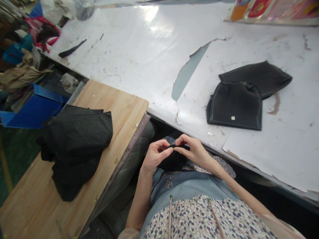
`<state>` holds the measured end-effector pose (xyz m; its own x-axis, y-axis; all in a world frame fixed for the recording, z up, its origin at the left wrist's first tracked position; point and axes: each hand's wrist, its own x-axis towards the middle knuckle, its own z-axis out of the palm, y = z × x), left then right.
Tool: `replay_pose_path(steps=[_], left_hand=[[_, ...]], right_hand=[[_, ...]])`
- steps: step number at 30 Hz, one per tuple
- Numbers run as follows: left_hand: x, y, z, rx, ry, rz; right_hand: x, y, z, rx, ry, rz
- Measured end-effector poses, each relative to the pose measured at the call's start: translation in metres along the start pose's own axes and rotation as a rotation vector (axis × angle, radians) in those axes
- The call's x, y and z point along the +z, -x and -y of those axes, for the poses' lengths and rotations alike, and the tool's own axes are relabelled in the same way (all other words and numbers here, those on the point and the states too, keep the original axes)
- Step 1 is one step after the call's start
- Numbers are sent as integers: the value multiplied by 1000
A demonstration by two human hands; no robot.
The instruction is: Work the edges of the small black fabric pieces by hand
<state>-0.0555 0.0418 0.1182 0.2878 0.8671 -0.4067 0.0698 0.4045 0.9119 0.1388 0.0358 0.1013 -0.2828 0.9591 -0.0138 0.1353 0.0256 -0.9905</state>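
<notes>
In the head view, my left hand and my right hand meet above my lap, by the front edge of the white table. Between them is a black cloth piece, pinched at its top edge by the thumb and fingers of each hand. The fingertips nearly touch each other. The lower part of the cloth hangs over the striped and floral apron. What detail lies between the fingertips is too small to tell.
Two black pieces lie on the white table at right. Black fabric is heaped on a wooden board at left. Beyond it stands a blue box. A plastic packet is at the upper right.
</notes>
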Motion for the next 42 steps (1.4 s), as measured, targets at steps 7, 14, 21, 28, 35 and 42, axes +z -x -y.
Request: replay_pose_path(steps=[7, 14, 21, 28, 35, 42], left_hand=[[-4, 0, 5, 9, 51, -107], [-1, 0, 5, 0, 41, -139], [-2, 1, 8, 34, -12, -168], [-1, 1, 10, 67, -35, -163], [0, -1, 10, -10, -37, -202], [-2, -1, 8, 19, -64, -174]], right_hand=[[-8, 4, -11, -34, 73, 64], [-8, 3, -10, -82, 104, 95], [-4, 3, -10, -95, 129, 103], [0, 4, -11, -53, 56, 30], [3, 2, -9, -13, 64, 5], [3, 2, -10, -4, 59, 4]])
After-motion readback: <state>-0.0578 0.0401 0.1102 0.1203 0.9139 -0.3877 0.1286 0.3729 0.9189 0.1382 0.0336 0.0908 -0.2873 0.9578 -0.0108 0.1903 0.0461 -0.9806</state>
